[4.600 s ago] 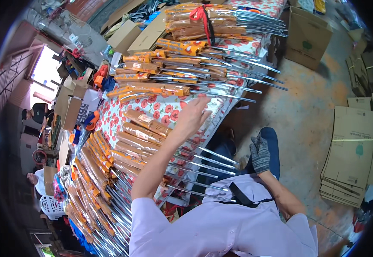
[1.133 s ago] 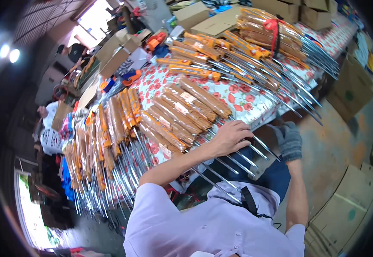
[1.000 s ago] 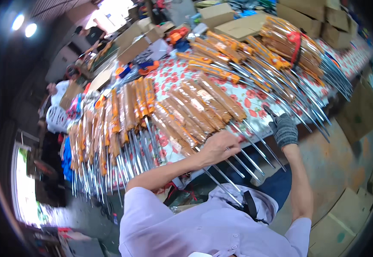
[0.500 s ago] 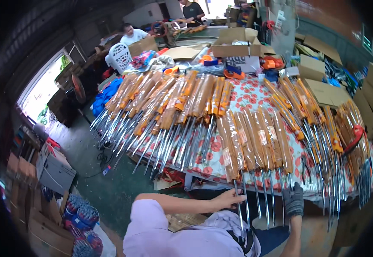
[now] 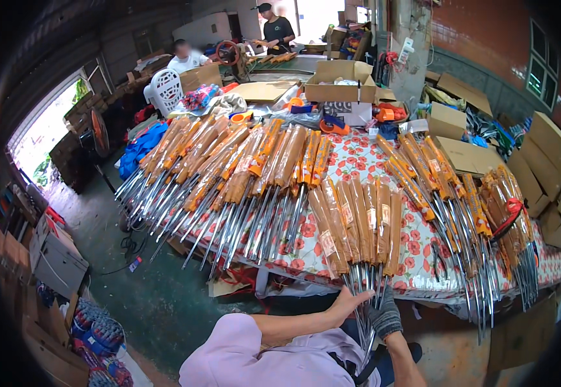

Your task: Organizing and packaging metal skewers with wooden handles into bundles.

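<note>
Several long metal rods (image 5: 364, 277) project off the table's near edge, their upper parts in brown, clear-wrapped sleeves (image 5: 356, 226). My bare left hand (image 5: 346, 307) closes on the rods from the left, its thumb across them. From the right, my right hand (image 5: 385, 315), in a dark grey glove, presses round the same rods. Between the hands the rods sit close together, while the sleeves fan out on the table. A pair of dark pliers (image 5: 440, 259) lies to the right of this bunch.
A floral cloth (image 5: 351, 151) covers the table. Big piles of similar sleeved rods lie at left (image 5: 229, 161) and right (image 5: 435, 174). Behind them stand an open cardboard box (image 5: 338, 90) and orange tape dispensers (image 5: 334, 126). Two people work at the far end.
My hands have come together, the right moving left and the left closing in. The spread rods are now gathered into a tight bunch. The view has shifted slightly.
</note>
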Tool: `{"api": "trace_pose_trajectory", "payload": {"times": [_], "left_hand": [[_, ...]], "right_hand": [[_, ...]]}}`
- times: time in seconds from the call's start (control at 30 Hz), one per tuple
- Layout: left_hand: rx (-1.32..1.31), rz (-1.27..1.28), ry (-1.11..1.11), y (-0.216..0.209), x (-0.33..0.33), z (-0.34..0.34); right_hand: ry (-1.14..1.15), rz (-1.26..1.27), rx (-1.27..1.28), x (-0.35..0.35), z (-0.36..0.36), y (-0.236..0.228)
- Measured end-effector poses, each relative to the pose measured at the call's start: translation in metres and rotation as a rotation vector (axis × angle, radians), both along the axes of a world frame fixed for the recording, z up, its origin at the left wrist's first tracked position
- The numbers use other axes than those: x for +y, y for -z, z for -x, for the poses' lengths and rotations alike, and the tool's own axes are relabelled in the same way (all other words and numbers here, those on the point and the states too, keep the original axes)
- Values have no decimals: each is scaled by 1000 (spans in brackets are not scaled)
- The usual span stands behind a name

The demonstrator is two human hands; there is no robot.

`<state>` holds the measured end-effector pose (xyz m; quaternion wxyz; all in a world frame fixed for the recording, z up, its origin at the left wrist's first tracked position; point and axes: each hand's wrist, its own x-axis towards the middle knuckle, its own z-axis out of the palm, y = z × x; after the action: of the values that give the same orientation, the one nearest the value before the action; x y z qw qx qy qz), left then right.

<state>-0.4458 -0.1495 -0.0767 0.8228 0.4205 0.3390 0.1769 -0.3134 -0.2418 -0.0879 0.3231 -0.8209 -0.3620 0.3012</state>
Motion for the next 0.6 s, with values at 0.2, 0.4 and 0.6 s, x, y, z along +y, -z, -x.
{"api": "trace_pose_trajectory", "payload": {"times": [0.2, 0.4, 0.6], "left_hand": [[-4, -261, -90, 43, -6, -27], [-65, -50, 66, 54, 3, -12], [-278, 296, 158, 13, 8, -1]], "right_hand": [[-30, -340, 189, -14, 20, 96], [-89, -563, 251, -28, 57, 14], [-255, -185, -429, -45, 61, 28]]}}
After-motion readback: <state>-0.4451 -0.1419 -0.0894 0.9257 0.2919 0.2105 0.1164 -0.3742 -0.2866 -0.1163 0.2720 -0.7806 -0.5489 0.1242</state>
